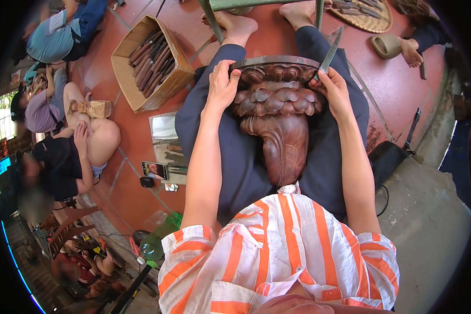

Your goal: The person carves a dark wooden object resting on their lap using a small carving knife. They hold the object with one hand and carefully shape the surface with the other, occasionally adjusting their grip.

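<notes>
A dark reddish-brown wood carving (pixel 280 112) lies across my lap, its round flat base away from me and its narrow end toward my waist. Rows of rounded petals are cut below the base. My left hand (pixel 222 86) grips the left edge of the base, fingers curled over the rim and thumb bent inward. At the right edge, my right hand (pixel 332 89) is closed on a narrow pointed knife-like blade (pixel 332 49), tip up and away from me. Its lower end is hidden in my fingers, which are close to the base's rim.
A cardboard box (pixel 121 65) of wooden-handled tools stands at far left. A phone (pixel 155 170) and a green plastic bottle (pixel 153 246) are on my left. Ahead are a green stool (pixel 240 4) and a woven tray (pixel 374 21) with tools. Other people sit along the left.
</notes>
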Motion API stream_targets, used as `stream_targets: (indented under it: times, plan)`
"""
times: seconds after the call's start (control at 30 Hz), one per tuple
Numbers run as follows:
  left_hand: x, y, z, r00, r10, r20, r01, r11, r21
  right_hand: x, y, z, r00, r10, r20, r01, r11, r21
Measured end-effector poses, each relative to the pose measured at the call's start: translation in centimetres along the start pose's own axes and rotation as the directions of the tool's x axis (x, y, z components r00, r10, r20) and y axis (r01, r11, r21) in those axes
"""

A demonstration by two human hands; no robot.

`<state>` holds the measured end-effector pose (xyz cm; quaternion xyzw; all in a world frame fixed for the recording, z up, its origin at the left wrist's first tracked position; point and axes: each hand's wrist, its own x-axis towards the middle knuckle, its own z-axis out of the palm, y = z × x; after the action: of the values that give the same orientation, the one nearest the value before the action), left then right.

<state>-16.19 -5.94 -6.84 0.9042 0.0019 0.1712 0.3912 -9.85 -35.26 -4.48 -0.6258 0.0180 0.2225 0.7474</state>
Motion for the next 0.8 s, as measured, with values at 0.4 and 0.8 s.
stream_targets:
  times: [0.4, 0.8]
  plan:
    - [0.5, 0.1, -0.6, 0.989, 0.135, -0.053, -0.133, 0.99, 0.048, 0.7, 0.5, 0.2, 0.996, 0.066, -0.053, -0.066, 0.998, 0.003]
    - [2.3, 1.6, -0.7, 0.983, 0.176, -0.049, -0.172, 0.982, 0.074, 1.7, 1.7, 0.1, 0.976, 0.112, -0.185, -0.11, 0.994, 0.024]
